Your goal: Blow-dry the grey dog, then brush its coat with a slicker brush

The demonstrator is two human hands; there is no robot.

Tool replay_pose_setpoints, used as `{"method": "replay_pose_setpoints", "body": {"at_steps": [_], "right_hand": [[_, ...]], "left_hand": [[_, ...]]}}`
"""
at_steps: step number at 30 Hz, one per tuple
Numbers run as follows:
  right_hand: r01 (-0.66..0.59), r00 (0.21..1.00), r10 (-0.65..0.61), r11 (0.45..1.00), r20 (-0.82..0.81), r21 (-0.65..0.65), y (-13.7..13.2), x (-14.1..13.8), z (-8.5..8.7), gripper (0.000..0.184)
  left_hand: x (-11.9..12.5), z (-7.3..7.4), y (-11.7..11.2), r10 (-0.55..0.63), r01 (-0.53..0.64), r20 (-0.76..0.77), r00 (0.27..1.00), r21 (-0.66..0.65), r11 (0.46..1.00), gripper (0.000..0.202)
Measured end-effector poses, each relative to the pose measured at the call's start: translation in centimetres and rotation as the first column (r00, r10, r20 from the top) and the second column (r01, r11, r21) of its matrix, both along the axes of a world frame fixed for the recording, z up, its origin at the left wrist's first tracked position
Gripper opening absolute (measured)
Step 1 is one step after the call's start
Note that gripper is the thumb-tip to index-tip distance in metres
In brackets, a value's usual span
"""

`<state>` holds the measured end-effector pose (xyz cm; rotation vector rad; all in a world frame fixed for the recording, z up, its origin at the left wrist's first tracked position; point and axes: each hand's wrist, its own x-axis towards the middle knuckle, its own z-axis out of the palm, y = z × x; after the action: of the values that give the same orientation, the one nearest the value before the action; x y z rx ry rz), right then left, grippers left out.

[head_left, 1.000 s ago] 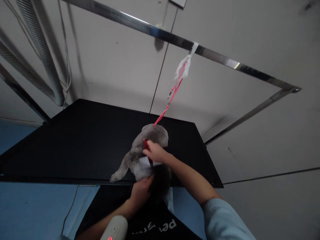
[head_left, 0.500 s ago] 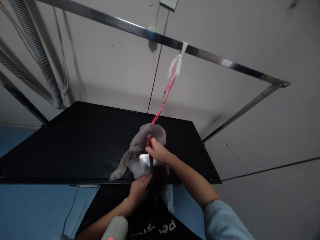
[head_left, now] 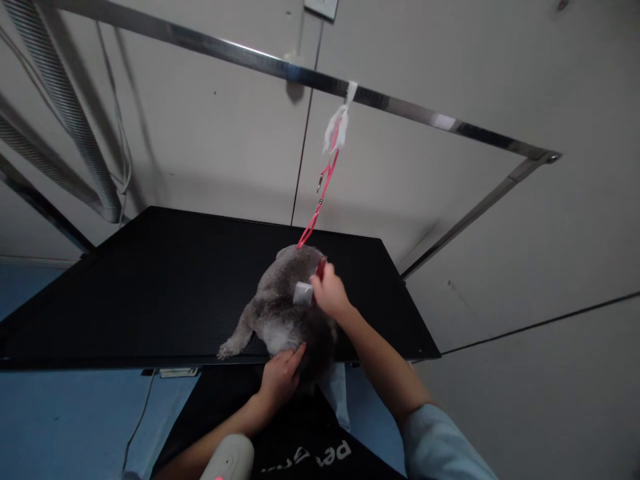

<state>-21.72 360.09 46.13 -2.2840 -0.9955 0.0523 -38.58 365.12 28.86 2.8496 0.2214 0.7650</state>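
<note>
A grey furry pet [head_left: 273, 287] lies at the near edge of the black table, one leg stretched out to the left. Its fur is darker towards the near end; its face is hidden. My right hand [head_left: 331, 291] is closed around the red handle of a slicker brush [head_left: 303, 295]. The brush's pale, flat head is over the pet's back; I cannot tell whether the bristles touch the fur. My left hand [head_left: 281, 375] grips the near end of the pet's body at the table edge, fingers pressed into the fur.
A pink lead [head_left: 325, 183] runs from the pet up to a white cloth tie on a metal bar [head_left: 225, 50]. The black grooming table [head_left: 165, 280] stands against a pale wall. Ribbed hoses [head_left: 75, 107] hang at left. A whitish rounded device [head_left: 230, 457] is at the bottom.
My right hand has moved the brush up and away from me, off the near fur onto the pet's back, and turned it. My left hand stays in place. The view has shifted slightly.
</note>
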Motion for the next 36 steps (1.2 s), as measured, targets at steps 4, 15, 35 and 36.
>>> {"method": "replay_pose_setpoints", "body": {"at_steps": [4,15,35,36], "right_hand": [[-0.109,0.99,0.102,0.991,-0.096,-0.074,-0.6,-0.1,-0.2,0.025],[0.181,0.982,-0.175,0.979,-0.073,0.091,-1.7,0.3,-0.5,0.022],[0.24,0.97,-0.225,0.943,-0.093,0.232,-3.5,-2.3,-2.6,0.021],[0.191,0.979,-0.17,0.96,-0.116,0.204,-3.7,-2.4,-2.6,0.02]], "left_hand": [[-0.1,0.0,-0.1,-0.015,0.015,0.012,1.0,0.004,1.0,0.052],[0.3,-0.6,0.5,-0.095,0.093,0.13,0.987,0.024,0.995,0.052],[0.2,-0.3,1.5,-0.207,0.213,0.144,0.968,-0.027,0.977,0.048],[0.2,-0.5,1.6,-0.207,0.214,0.149,0.967,-0.034,0.976,0.045]]}}
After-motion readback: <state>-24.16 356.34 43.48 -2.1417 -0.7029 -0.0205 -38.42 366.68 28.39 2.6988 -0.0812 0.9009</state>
